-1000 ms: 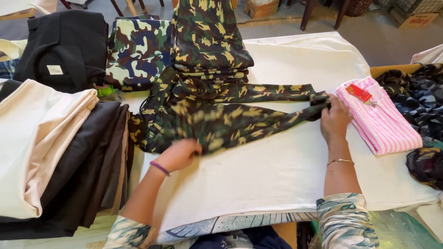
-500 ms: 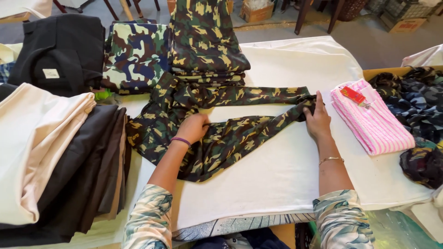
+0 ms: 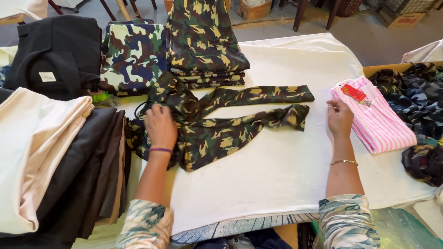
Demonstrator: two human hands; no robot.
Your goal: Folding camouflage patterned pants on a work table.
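Observation:
A pair of dark green camouflage trousers [image 3: 221, 127] lies spread on the white cloth-covered table [image 3: 277, 175], its legs pointing right. My left hand [image 3: 160, 125] rests flat on the waist end at the left, fingers apart. My right hand [image 3: 340, 117] hovers just right of the leg ends, not touching them, fingers loosely curled and holding nothing. Beside my right hand lies a folded pink striped garment [image 3: 376, 117] with a red tag [image 3: 354, 92].
A stack of folded dark camouflage clothes [image 3: 203, 41] and a lighter camouflage stack [image 3: 134, 55] sit at the back. Black garments [image 3: 60, 50], cream cloth [image 3: 32, 147] and dark folded trousers [image 3: 97, 166] fill the left. Dark camouflage clothes [image 3: 420, 101] are heaped at the right.
My left hand slid left from the trousers' middle to the waist. My right hand let go of the leg ends and drew back to the right. The lower leg now lies bunched.

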